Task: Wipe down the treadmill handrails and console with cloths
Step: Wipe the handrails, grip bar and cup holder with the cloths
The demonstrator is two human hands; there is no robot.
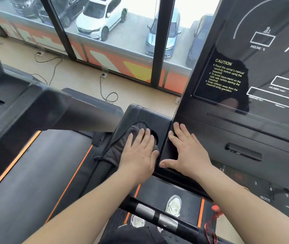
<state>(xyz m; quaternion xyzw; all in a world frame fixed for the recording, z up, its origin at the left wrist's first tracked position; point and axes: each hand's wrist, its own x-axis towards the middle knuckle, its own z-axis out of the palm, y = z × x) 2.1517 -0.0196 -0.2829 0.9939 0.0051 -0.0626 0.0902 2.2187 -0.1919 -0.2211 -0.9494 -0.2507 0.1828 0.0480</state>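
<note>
— On the left wing of the console [245,134], head view: left hand [138,155] pressed flat on dark cloth [121,145], fingers spread, pinning rather than clenching. Cloth draped over the wing's outer edge, partly dipping into a round recess.

— And the right?

— Right hand [187,152] bare, palm down, fingers apart, resting just beside on the raised ridge at the console's foot. No cloth under it.

— Where next, probably?

— Long axis of the handrail [157,219] crossing low, nearer the wrists than the fingertips; left hand closer to its unwiped run. Screen up and right, nearer the right hand.

— Hidden?

— Recess mostly covered; console cut off at right; second cloth nowhere visible.
</note>
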